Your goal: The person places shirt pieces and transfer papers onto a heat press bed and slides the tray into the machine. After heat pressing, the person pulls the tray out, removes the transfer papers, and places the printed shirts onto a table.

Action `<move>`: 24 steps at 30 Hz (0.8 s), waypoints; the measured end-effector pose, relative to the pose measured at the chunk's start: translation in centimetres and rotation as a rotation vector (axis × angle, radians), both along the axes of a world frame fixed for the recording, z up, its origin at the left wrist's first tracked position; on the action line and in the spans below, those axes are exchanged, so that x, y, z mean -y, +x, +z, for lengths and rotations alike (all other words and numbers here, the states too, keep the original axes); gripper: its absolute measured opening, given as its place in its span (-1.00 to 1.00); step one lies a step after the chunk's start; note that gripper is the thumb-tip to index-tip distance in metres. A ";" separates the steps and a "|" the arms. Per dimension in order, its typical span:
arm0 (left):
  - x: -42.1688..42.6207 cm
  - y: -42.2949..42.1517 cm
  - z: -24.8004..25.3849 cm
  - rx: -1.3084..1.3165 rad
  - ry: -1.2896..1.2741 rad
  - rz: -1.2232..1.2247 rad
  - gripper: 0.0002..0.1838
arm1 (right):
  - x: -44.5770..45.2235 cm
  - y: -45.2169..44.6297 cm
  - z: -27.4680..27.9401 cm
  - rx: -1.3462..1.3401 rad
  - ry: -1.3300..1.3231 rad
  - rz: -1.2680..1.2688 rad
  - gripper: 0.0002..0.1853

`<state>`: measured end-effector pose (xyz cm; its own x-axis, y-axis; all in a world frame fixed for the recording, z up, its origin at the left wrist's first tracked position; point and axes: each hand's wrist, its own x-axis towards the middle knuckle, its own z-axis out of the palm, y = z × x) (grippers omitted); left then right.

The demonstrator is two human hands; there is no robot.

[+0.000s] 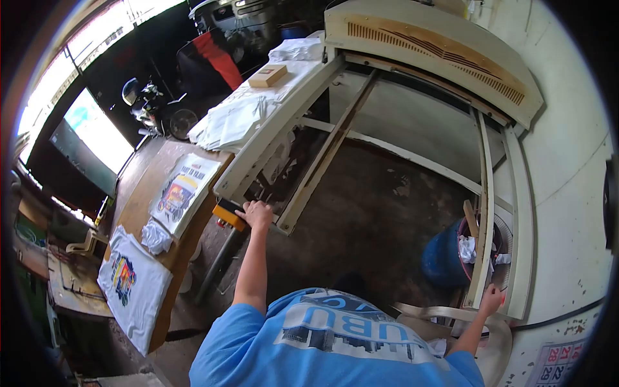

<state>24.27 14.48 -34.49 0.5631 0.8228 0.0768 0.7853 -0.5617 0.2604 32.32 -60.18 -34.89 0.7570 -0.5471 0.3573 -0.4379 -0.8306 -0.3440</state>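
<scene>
My left hand rests at the near left corner of a large cream metal frame, beside a yellow control box. Its fingers are bent over the corner, and whether they grip anything is hard to tell. On the far right, my right hand is closed near the lower end of the frame's right rail; what it holds, if anything, is too small to make out. A vented cream hood stands at the frame's back end.
Printed white shirts lie on a wooden table at left. Behind them are stacked white cloths and a small box. A blue bin stands beneath the right rail, with a fan beside it. A motorcycle is farther back.
</scene>
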 end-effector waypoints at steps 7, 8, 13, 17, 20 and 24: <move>-0.1 0.0 -0.2 -0.036 0.008 -0.012 -0.71 | -0.5 -0.2 0.5 -0.008 0.013 -0.003 -0.63; -0.1 0.0 -0.1 -0.044 0.005 -0.011 -0.71 | -0.7 -0.3 0.8 -0.010 0.016 0.002 -0.63; 0.3 0.1 0.2 -0.040 0.000 -0.007 -0.72 | -0.6 -0.2 0.5 0.008 0.018 -0.035 -0.63; 0.6 0.4 0.6 -0.035 -0.013 0.005 -0.75 | -0.8 -0.1 0.7 0.043 0.021 -0.017 -0.63; 0.4 0.2 -0.1 -0.018 0.044 0.025 -0.77 | -0.6 -0.5 0.5 0.055 0.010 -0.012 -0.63; 0.7 0.3 0.6 -0.033 0.009 0.025 -0.77 | -1.0 -0.3 0.9 0.105 0.041 -0.004 -0.64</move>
<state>24.55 13.77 -33.88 0.5449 0.8359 0.0656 0.8070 -0.5441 0.2294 32.01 -59.13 -33.97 0.7144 -0.5655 0.4122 -0.4006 -0.8134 -0.4218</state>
